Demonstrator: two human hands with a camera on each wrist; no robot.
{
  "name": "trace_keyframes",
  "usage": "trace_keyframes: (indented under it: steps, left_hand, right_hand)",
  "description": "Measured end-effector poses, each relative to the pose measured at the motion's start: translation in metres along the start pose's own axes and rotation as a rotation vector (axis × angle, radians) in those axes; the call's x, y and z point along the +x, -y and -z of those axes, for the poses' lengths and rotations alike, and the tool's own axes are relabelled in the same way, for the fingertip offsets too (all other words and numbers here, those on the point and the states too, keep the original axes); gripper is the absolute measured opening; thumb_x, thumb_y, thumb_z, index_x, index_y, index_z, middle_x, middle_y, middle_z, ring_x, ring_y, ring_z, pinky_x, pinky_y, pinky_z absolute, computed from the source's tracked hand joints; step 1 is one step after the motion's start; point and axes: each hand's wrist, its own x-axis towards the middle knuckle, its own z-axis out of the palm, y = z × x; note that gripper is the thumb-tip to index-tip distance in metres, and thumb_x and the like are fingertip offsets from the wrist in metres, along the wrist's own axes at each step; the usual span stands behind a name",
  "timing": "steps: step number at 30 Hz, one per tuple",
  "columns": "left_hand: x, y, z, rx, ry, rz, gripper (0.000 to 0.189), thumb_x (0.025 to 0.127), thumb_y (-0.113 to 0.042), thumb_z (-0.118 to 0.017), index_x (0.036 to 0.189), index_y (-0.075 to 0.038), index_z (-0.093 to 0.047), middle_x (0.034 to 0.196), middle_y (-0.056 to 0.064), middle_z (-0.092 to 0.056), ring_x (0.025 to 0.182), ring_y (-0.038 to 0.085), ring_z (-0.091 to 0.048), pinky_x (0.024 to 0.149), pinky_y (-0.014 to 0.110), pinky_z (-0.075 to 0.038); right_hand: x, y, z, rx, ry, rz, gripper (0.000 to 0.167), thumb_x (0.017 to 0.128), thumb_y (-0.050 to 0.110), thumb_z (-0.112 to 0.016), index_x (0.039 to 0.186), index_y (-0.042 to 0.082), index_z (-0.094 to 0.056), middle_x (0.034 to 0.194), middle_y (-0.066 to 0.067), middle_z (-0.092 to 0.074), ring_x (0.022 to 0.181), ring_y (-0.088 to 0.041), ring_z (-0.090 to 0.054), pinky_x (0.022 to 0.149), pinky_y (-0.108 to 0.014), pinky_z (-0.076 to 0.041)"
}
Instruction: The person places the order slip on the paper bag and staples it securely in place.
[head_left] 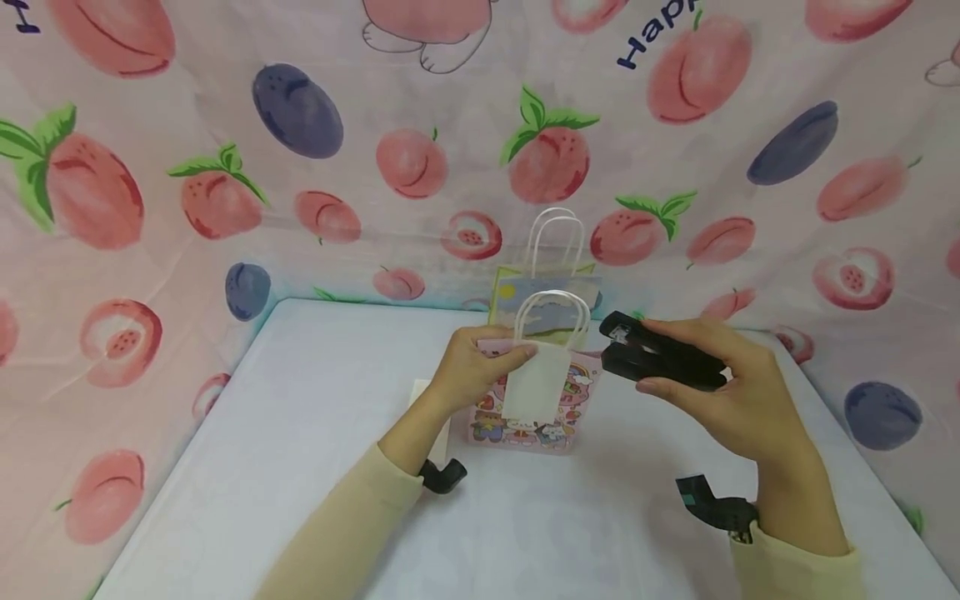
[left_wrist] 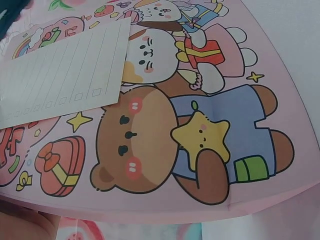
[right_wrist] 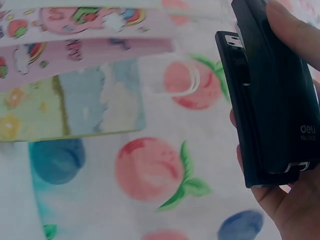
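Note:
My left hand (head_left: 476, 362) grips the top edge of a pink paper gift bag (head_left: 487, 429) printed with cartoon animals. Its thumb presses a small lined note sheet (head_left: 536, 387) flat against the bag's front. In the left wrist view the note (left_wrist: 65, 75) shows a row of small boxes along one edge, beside a printed bear. The bag stands upright, its white handles looped above. To its right, my right hand (head_left: 757, 392) holds a black stapler (head_left: 663, 354), jaws parted and pointing at the bag's top right corner. The right wrist view shows the stapler (right_wrist: 275, 100) apart from the bag.
Behind the pink bag stands a second gift bag (head_left: 551, 292), blue and green with white handles. White paper (head_left: 442, 442) lies on the white table (head_left: 337, 375), partly hidden by my left forearm. A fruit-printed cloth (head_left: 450, 100) hangs behind the table.

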Motion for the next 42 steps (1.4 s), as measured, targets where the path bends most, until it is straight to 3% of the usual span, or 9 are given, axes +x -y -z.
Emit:
trace_keyframes:
  steps: [6,14,19,25,33,42]
  left_hand:
    - [0.0,0.002,-0.006,-0.012,0.009,0.02,0.021,0.095,-0.021,-0.077,0.11,-0.007,-0.081,0.105,0.01,-0.08,0.079,0.015,-0.076,0.069,0.038,-0.064]
    - [0.0,0.003,-0.006,0.072,0.021,-0.024,0.019,0.1,-0.024,-0.07,0.103,-0.009,-0.081,0.102,0.005,-0.078,0.083,0.014,-0.072,0.071,0.034,-0.063]
    - [-0.001,0.003,-0.003,0.112,0.013,-0.044,0.02,0.101,-0.027,-0.07,0.097,-0.011,-0.081,0.096,0.002,-0.074,0.08,0.013,-0.066,0.07,0.03,-0.06]
    - [-0.005,0.002,0.001,0.11,0.003,-0.033,0.02,0.1,-0.027,-0.071,0.092,-0.012,-0.079,0.085,0.0,-0.066,0.074,0.013,-0.06,0.067,0.028,-0.057]
    - [-0.004,0.0,0.004,0.081,0.034,-0.032,0.018,0.101,-0.023,-0.069,0.096,-0.009,-0.079,0.088,0.004,-0.069,0.072,0.014,-0.065,0.067,0.031,-0.06]
    - [-0.002,-0.001,0.004,0.059,0.063,-0.025,0.018,0.102,-0.021,-0.068,0.103,-0.006,-0.078,0.096,0.01,-0.077,0.076,0.016,-0.072,0.069,0.035,-0.063]
  right_hand:
    - [-0.026,-0.019,-0.002,0.008,-0.063,-0.142,0.071,0.06,-0.017,-0.091,0.125,0.004,-0.074,0.116,0.004,-0.076,0.105,-0.002,-0.068,0.089,-0.012,-0.049]
    - [-0.042,-0.038,-0.003,-0.072,-0.048,-0.255,0.065,0.07,-0.005,-0.092,0.129,0.015,-0.073,0.113,0.016,-0.073,0.089,0.0,-0.062,0.074,-0.011,-0.045]
    - [-0.043,-0.046,0.0,-0.125,-0.008,-0.349,0.059,0.08,0.006,-0.089,0.134,0.023,-0.071,0.119,0.001,-0.073,0.092,-0.001,-0.058,0.074,-0.014,-0.043]
    - [-0.043,-0.053,0.004,-0.125,0.082,-0.439,0.056,0.093,0.016,-0.079,0.145,0.022,-0.062,0.123,-0.016,-0.069,0.086,0.001,-0.06,0.069,-0.015,-0.049]
    - [-0.043,-0.066,0.004,-0.041,0.168,-0.491,0.06,0.096,0.019,-0.076,0.152,0.016,-0.054,0.124,-0.02,-0.067,0.089,0.009,-0.064,0.067,-0.019,-0.056]
    - [-0.049,-0.078,0.005,-0.019,0.16,-0.673,0.068,0.092,0.034,-0.081,0.152,0.021,-0.054,0.128,-0.013,-0.064,0.091,0.012,-0.066,0.069,-0.022,-0.059]
